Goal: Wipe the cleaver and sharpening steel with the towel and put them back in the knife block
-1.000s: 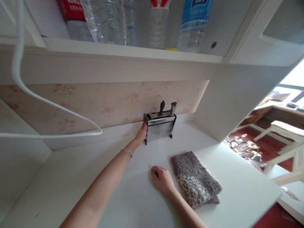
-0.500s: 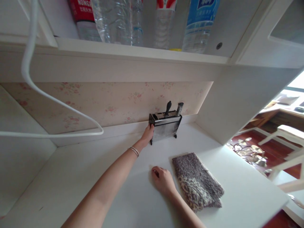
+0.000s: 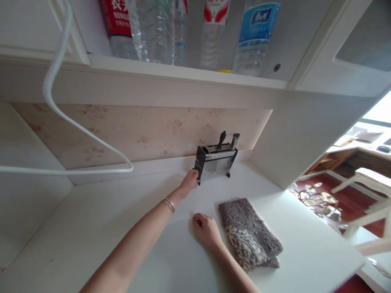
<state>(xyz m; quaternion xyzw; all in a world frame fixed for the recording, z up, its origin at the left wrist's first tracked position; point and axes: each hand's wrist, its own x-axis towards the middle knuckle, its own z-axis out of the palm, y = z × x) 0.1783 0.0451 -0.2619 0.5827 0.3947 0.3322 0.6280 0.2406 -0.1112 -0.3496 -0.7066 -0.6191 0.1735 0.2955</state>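
A metal knife holder (image 3: 218, 167) stands at the back of the white counter (image 3: 122, 228), against the flowered wall panel. Two handles (image 3: 222, 139) stick up from its top. My left hand (image 3: 189, 181) reaches out to the holder's lower left corner, fingers closed against its dark end plate. A thin bangle (image 3: 167, 204) sits on that wrist. My right hand (image 3: 207, 231) rests on the counter as a loose fist, nothing visible in it. Just right of it lies a folded leopard-patterned cloth (image 3: 249, 232).
A shelf above carries several plastic water bottles (image 3: 159, 32). A white cable (image 3: 58, 114) loops down at the left. A white side panel (image 3: 299, 138) closes the nook on the right. Beyond the counter's right edge are a white chair (image 3: 372, 183) and red floor.
My left hand has slid down from the holder's upper left end to its lower left corner. The holder has turned slightly, so its left end plate shows. My right hand has stayed put.
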